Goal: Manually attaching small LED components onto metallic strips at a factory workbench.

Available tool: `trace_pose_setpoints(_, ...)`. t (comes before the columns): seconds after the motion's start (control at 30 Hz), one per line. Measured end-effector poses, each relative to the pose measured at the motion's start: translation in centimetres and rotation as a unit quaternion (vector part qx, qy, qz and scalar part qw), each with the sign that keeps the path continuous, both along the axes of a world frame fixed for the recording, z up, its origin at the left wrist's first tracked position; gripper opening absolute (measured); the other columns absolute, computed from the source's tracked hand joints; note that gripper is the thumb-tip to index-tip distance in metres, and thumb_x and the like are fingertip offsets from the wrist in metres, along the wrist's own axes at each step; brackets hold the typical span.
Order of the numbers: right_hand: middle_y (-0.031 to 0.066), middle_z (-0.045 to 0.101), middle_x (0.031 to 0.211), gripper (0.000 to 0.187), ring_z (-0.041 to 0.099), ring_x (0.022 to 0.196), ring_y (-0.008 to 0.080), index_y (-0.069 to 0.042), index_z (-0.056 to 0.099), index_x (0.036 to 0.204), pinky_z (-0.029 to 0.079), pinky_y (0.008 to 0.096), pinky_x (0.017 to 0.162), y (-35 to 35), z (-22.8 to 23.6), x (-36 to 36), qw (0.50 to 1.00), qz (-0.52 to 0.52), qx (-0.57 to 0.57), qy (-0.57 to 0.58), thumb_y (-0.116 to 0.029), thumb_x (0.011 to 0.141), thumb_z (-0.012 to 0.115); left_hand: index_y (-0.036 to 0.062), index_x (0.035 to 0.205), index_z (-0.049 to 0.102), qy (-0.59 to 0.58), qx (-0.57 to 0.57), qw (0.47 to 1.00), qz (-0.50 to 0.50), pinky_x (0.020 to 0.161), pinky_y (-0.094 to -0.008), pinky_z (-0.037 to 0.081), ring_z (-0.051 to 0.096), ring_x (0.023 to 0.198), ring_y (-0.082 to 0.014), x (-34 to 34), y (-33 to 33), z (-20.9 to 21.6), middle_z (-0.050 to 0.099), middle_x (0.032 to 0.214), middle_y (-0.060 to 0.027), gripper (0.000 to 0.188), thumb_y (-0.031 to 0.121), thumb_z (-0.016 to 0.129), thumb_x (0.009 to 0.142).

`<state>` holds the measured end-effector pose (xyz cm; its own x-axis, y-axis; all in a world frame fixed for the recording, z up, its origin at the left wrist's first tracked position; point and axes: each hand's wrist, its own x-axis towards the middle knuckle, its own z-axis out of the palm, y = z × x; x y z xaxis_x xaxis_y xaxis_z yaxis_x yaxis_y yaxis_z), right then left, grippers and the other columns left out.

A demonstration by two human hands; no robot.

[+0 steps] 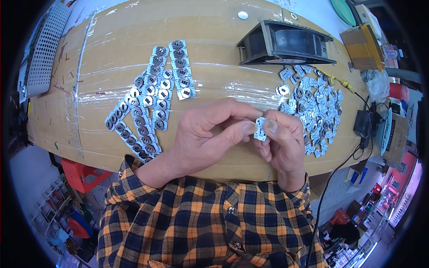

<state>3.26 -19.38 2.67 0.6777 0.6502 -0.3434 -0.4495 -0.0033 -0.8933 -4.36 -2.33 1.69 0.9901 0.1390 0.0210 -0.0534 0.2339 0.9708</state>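
Between the fingertips of both hands sits a small, light grey-blue switch-like part with cut-outs on its face. My left hand pinches its left edge with thumb and forefinger. On the other edge, the thumb of my right hand presses against it, fingers curled behind. To the left lie slanting rows of similar parts with round dark centres, set edge to edge. A short straight row of the same parts lies beyond them. Right of my right hand spreads a loose pile of these parts, facing various ways.
A black box fan stands at the far side of the table. A perforated white basket is at the left edge. Cardboard box, black adapter and cables line the right. A red stool stands below the left edge.
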Motion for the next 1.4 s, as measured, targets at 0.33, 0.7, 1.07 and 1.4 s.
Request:
trace_pose_setpoints(0.33, 0.0033, 0.049, 0.051, 0.027, 0.038, 0.035, 0.0076, 0.002, 0.056, 0.076, 0.031, 0.0217, 0.035, 0.4, 0.1, -0.2, 0.997, -0.047, 0.015, 0.055, -0.019, 0.094, 0.052, -0.0037, 0.105, 0.065, 0.005, 0.013, 1.0, -0.011, 0.066, -0.0192, 0.051, 0.062, 0.076, -0.0069, 0.5, -0.2, -0.4, 0.066, 0.09, -0.0047, 0.013, 0.001, 0.059, 0.094)
trace_pose_setpoints(0.7, 0.0004, 0.051, 0.053, 0.032, 0.042, 0.041, 0.005, -0.004, 0.055, 0.07, 0.029, 0.0195, 0.039, -0.1, 0.0, -0.2, 0.999, -0.051, -0.009, 0.014, -0.019, 0.097, 0.052, -0.0017, 0.093, 0.061, -0.084, 0.093, 0.992, 0.02, 0.059, -0.0221, 0.053, 0.067, 0.074, -0.0108, 0.4, -0.3, -0.8, 0.064, 0.084, -0.007, 0.012, 0.0, 0.069, 0.084)
trace_pose_setpoints(1.07, -0.0045, 0.041, 0.058, 0.032, 0.034, 0.052, 0.0026, -0.004, 0.045, 0.068, 0.028, 0.0205, 0.048, -1.8, -0.2, -0.2, 0.836, -0.081, -0.316, -0.441, -0.011, 0.099, 0.051, 0.0001, 0.094, 0.061, -0.07, 0.502, 0.844, 0.176, 0.051, -0.0268, 0.047, 0.064, 0.068, -0.0186, -0.1, 3.9, -1.3, 0.06, 0.085, -0.0093, 0.025, 0.006, 0.076, 0.076)
trace_pose_setpoints(1.4, 0.0031, 0.031, 0.056, 0.031, 0.027, 0.05, 0.0088, -0.001, 0.042, 0.066, 0.023, 0.0287, 0.045, -2.3, 0.1, -0.5, 0.807, -0.12, -0.313, -0.487, -0.002, 0.092, 0.058, 0.0025, 0.094, 0.058, -0.02, 0.628, 0.758, 0.173, 0.057, -0.0365, 0.048, 0.06, 0.069, -0.0279, 0.5, 8.9, -1.4, 0.054, 0.08, -0.0101, 0.034, 0.017, 0.077, 0.07)
